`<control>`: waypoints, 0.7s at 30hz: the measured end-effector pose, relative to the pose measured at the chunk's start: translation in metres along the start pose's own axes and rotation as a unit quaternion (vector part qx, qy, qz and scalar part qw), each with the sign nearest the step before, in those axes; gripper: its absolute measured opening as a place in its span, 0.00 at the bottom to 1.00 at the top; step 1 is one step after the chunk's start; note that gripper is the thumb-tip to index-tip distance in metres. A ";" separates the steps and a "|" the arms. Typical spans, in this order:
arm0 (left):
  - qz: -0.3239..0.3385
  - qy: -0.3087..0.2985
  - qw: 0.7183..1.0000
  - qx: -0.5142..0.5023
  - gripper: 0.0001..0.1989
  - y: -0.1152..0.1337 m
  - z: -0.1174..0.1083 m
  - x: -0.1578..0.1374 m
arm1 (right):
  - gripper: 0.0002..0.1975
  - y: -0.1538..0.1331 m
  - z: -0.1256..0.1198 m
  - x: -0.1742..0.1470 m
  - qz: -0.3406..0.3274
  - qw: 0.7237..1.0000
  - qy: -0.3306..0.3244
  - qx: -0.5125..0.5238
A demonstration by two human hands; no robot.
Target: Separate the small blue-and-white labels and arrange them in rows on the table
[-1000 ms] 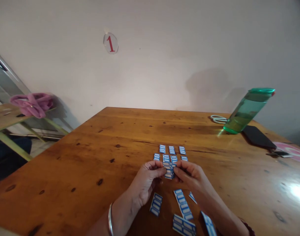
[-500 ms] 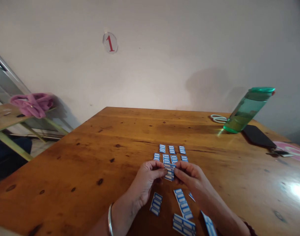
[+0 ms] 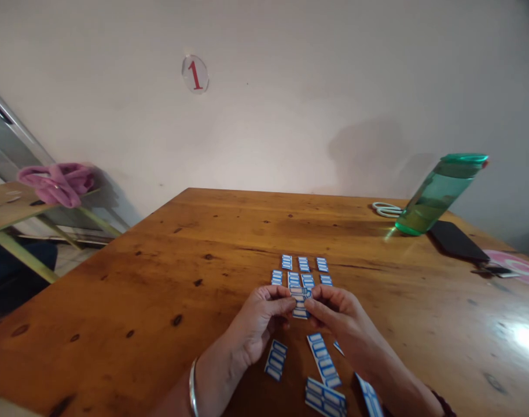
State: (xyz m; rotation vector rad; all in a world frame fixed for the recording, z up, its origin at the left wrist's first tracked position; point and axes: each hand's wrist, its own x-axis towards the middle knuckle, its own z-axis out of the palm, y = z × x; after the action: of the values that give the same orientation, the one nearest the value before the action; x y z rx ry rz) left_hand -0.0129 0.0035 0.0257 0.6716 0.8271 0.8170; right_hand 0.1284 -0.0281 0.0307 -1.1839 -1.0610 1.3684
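Between both hands is a small sheet of blue-bordered white labels. My left hand pinches its left edge between thumb and fingers. On the other side my right hand has its thumb and fingers closed on the right edge. Just beyond the hands, several small label pieces lie in rows, the nearer ones partly hidden. Closer to me are a label strip, a longer strip and a wider piece. Another label piece lies partly under my right forearm.
A wooden table carries everything. At the far right stand a green bottle, a dark phone, a white cable and a pink round mat. A pink cloth rests on another table at left.
The label sheet between the hands has turned slightly and its face shows more squarely. Both hands have stayed nearly in place; the view has shifted a little.
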 end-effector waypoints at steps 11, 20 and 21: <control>-0.023 -0.034 0.998 -0.046 0.14 -0.001 -0.003 0.001 | 0.12 0.002 0.000 -0.003 0.017 0.995 -0.035 0.096; -0.023 -0.064 0.996 -0.051 0.14 -0.001 -0.004 0.001 | 0.11 0.005 -0.001 -0.002 0.011 0.989 -0.057 0.133; -0.023 -0.064 0.996 -0.050 0.14 0.000 -0.004 0.001 | 0.11 0.005 -0.001 -0.001 0.011 0.989 -0.058 0.134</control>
State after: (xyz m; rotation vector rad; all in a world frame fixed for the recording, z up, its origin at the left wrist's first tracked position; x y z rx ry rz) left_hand -0.0159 0.0049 0.0228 0.6082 0.6784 0.7601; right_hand 0.1287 -0.0302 0.0261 -0.9300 -0.9125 1.5588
